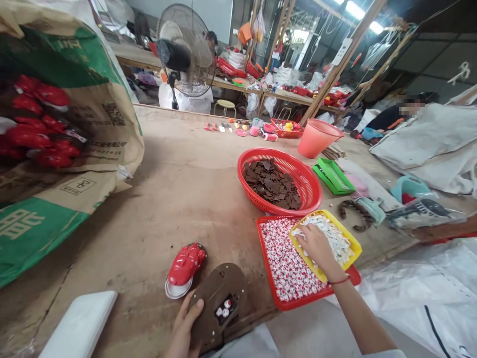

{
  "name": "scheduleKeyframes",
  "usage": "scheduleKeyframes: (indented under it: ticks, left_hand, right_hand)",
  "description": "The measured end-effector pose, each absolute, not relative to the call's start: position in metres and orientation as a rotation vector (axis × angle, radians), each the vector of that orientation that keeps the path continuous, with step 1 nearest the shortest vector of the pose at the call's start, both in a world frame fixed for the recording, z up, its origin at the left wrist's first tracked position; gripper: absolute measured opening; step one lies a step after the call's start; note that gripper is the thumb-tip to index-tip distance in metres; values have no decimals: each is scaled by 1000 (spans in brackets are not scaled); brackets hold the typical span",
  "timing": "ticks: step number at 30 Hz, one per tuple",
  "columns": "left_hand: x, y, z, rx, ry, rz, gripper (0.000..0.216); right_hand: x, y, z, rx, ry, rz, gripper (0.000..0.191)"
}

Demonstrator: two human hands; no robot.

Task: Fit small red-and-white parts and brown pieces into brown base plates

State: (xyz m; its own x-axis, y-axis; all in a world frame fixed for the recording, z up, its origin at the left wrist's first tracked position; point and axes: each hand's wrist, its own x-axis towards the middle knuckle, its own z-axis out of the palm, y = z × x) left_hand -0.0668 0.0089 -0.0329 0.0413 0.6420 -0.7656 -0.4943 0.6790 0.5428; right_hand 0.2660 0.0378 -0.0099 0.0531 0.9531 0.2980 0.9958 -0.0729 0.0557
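Observation:
My left hand (186,318) grips a brown oval toy base (214,283), tilted with its underside up. In the base's open compartment lie a few small white-and-red pieces (224,308). My right hand (316,246) reaches over the yellow tray (356,247), its fingers slightly apart at the small white pieces (337,236). That tray rests partly on a red tray (274,291) full of small white-and-red pieces (283,261). Beside the base, a red toy shell with a white front (186,266) sits on the table.
A red basket (311,186) of flat brown pieces (274,184) stands behind the trays. At left, a large paper sack (108,109) holds red toys (42,122). A white block (80,323), green box (333,176), pink bucket (316,139) and fan (186,52) are around.

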Motion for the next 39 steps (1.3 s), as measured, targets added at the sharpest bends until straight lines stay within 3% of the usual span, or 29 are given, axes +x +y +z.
scheduleKeyframes:
  ticks: [11,15,21,28,39]
  left_hand:
    - [-67,2,-28,-45,1148,964,38]
    - [-65,0,-27,-113,1115,1020,34]
    - [-55,-8,-23,-43,1117,1026,37]
    - [-54,-6,-20,-29,1103,1017,28]
    - [-54,-8,-22,13,1093,969,34]
  right_hand:
    - [273,30,-14,-1916,-1916,-450,32]
    - [214,14,7,-1724,-1903,-418,24]
    - [100,-2,19,-1162,-2433,46,23]
    - [97,-1,5,-1134,-2555,131,21]
    - [97,-15,7,-1142,-2477,174,19]
